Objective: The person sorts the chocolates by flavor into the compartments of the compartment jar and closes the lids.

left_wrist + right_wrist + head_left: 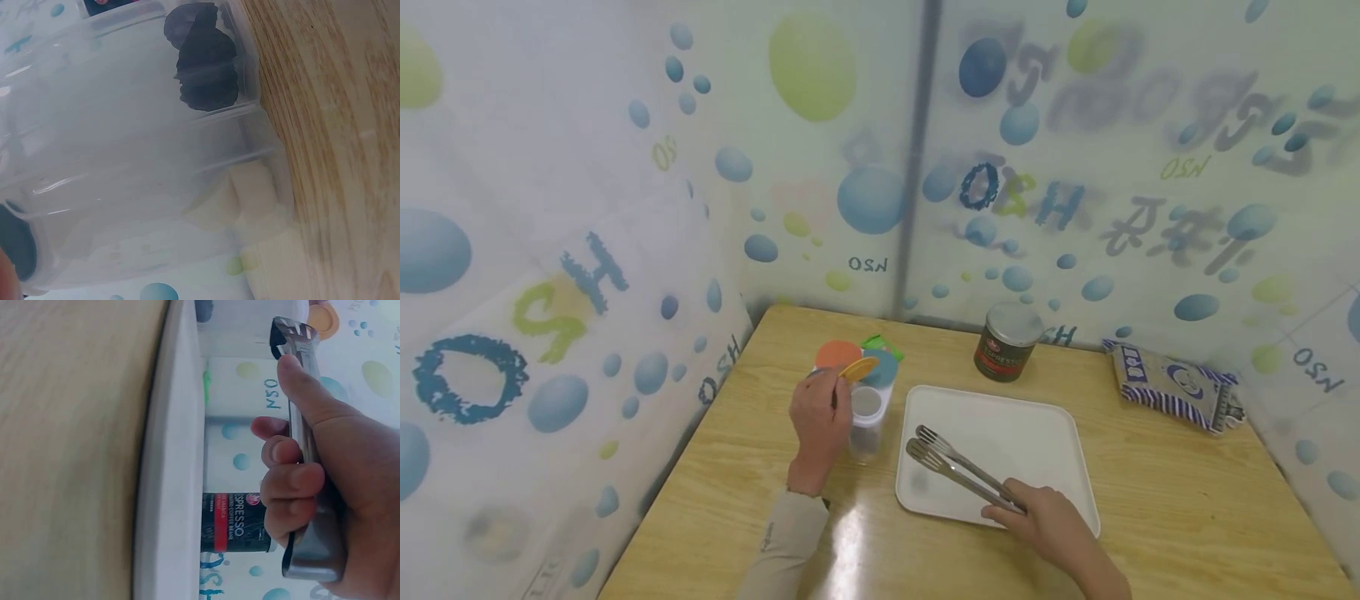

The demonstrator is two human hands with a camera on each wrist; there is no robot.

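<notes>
My left hand (822, 414) holds a round yellow lid (859, 368) tilted up over a clear plastic container (866, 437) with several compartments. Orange (838, 353) and blue lids (880, 367) cover other compartments, while the nearest one shows its round mouth. Through the wall in the left wrist view, dark round pieces (208, 69) lie in one compartment and pale pieces (253, 190) in another. My right hand (1047, 521) grips metal tongs (958, 468) above a white tray (1022, 425). The slotted tips of the tongs stand apart, pointing toward the container.
Behind the tray stands an espresso can (1007, 342) with a grey lid. A blue and white packet (1176, 383) lies at the right back of the wooden table (722, 492). Something green (882, 346) is behind the container. Patterned curtains (820, 208) border the table.
</notes>
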